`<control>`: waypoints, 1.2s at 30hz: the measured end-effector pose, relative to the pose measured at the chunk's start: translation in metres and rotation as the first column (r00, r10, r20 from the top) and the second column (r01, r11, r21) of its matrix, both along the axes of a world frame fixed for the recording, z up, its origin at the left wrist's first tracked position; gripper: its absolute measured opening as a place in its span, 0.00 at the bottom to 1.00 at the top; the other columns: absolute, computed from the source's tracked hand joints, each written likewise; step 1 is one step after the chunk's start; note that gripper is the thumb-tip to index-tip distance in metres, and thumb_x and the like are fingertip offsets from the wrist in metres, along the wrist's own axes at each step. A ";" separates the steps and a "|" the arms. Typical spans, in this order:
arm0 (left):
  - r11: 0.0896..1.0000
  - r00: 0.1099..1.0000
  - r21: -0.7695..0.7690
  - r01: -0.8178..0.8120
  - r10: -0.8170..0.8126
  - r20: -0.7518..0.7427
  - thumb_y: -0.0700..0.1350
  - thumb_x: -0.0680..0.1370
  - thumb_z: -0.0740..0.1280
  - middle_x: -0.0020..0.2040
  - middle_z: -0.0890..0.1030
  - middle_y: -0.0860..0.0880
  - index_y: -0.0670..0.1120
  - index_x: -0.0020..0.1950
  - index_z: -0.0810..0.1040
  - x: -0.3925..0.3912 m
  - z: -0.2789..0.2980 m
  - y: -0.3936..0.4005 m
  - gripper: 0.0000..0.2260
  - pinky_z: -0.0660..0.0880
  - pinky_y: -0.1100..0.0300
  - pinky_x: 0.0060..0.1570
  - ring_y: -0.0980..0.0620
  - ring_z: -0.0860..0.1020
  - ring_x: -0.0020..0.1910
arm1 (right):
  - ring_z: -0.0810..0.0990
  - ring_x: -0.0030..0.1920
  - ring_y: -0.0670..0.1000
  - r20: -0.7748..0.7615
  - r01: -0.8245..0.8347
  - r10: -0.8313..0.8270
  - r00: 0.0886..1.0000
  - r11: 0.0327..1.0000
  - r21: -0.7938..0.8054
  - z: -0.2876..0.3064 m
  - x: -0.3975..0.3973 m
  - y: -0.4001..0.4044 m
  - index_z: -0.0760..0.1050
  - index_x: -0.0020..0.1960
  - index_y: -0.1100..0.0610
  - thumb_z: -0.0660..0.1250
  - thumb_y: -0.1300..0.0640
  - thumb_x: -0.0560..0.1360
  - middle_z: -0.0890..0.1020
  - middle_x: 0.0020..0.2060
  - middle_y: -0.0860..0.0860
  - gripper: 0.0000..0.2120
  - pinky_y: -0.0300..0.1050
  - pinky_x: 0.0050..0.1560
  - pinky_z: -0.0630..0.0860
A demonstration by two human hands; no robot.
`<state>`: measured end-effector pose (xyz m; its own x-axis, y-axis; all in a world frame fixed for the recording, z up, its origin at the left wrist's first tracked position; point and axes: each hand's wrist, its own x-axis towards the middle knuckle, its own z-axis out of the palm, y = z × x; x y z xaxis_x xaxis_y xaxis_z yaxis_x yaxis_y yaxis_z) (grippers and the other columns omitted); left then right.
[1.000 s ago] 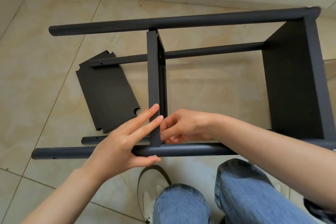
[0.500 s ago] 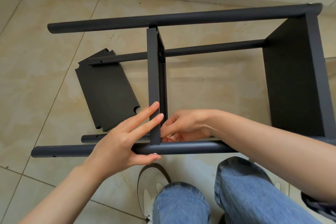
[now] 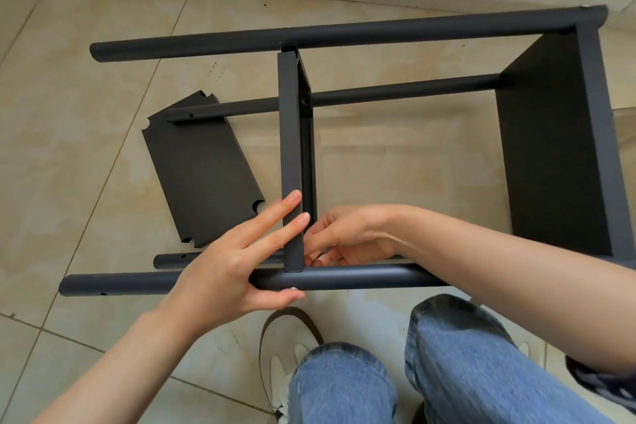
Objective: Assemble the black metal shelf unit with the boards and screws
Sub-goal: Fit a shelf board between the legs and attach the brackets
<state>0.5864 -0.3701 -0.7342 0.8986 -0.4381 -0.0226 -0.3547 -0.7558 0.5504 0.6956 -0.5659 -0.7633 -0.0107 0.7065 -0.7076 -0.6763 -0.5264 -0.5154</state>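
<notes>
The black shelf frame lies on its side on the tiled floor. Its near tube (image 3: 361, 277) runs left to right in front of me, the far tube (image 3: 344, 33) behind. A middle board (image 3: 290, 155) stands on edge between them. My left hand (image 3: 234, 268) grips the near tube at the joint, two fingers pressed flat on the board's edge, thumb beside a silver screw head (image 3: 293, 288). My right hand (image 3: 347, 237) reaches behind the board at the joint, fingertips pinched together; what they hold is hidden. An end board (image 3: 557, 148) is fixed at the right.
A loose black board (image 3: 203, 169) with notched corners lies flat on the floor at left, under a lower tube (image 3: 395, 93). Another lower tube's end (image 3: 172, 259) pokes out near it. My jeans-covered knees (image 3: 464, 365) and a shoe (image 3: 289, 337) are just below the near tube.
The view has shifted slightly. My right hand's fingers have worked a little lower behind the board at the joint; my left hand holds the same grip.
</notes>
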 end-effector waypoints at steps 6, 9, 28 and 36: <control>1.000 1.000 -0.014 -0.007 0.007 -0.012 0.61 0.74 0.71 0.82 0.58 0.52 0.49 0.79 0.64 0.000 0.001 0.000 0.37 0.68 0.52 0.72 0.53 0.63 0.78 | 0.78 0.34 0.48 0.019 -0.031 0.032 0.999 0.999 -0.042 -0.001 0.001 0.000 0.80 0.42 0.61 0.67 0.61 0.78 0.80 0.34 0.53 0.07 0.40 0.43 0.77; 1.000 1.000 -0.022 -0.008 0.007 -0.023 0.60 0.74 0.71 0.82 0.58 0.52 0.50 0.79 0.64 0.000 0.001 0.000 0.37 0.67 0.53 0.72 0.53 0.62 0.79 | 0.78 0.35 0.48 0.022 -0.040 0.041 0.999 0.998 -0.044 -0.001 -0.001 0.003 0.80 0.42 0.60 0.69 0.59 0.77 0.80 0.33 0.52 0.06 0.41 0.44 0.77; 0.999 1.000 -0.035 -0.007 0.006 -0.030 0.59 0.74 0.72 0.82 0.57 0.53 0.50 0.80 0.63 0.000 0.002 -0.001 0.38 0.68 0.51 0.72 0.53 0.62 0.79 | 0.76 0.35 0.48 0.007 -0.003 0.003 1.000 1.000 -0.017 -0.004 0.003 -0.002 0.81 0.42 0.60 0.67 0.63 0.77 0.79 0.37 0.54 0.07 0.43 0.49 0.74; 0.999 0.999 -0.043 -0.007 0.005 -0.034 0.59 0.74 0.72 0.82 0.57 0.53 0.50 0.80 0.63 0.001 0.001 -0.001 0.37 0.68 0.52 0.72 0.53 0.61 0.79 | 0.74 0.33 0.48 0.066 -0.038 0.042 0.997 0.997 -0.061 -0.004 -0.003 0.003 0.78 0.40 0.59 0.69 0.60 0.76 0.76 0.31 0.52 0.06 0.42 0.44 0.73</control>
